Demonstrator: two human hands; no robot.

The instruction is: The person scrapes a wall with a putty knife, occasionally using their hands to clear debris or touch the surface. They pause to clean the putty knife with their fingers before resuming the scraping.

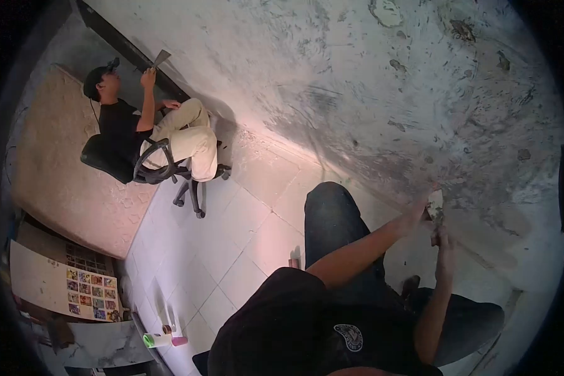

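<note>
Far left, propped mattress. Beside it a co-worker, seated on a swivel chair, holds up a flat-bladed tool. Tiled floor between. Left hand at the near side of a pale, dark-flecked scraper; its finger grip too blurred to tell. Scraper sits between the hands, near the foot of the patchy wall; contact unclear. Right hand closed about its handle end. Step in hand, my reading: tending the blade. Next move calls for steady handle grip, fingers clear of the edge.
</note>
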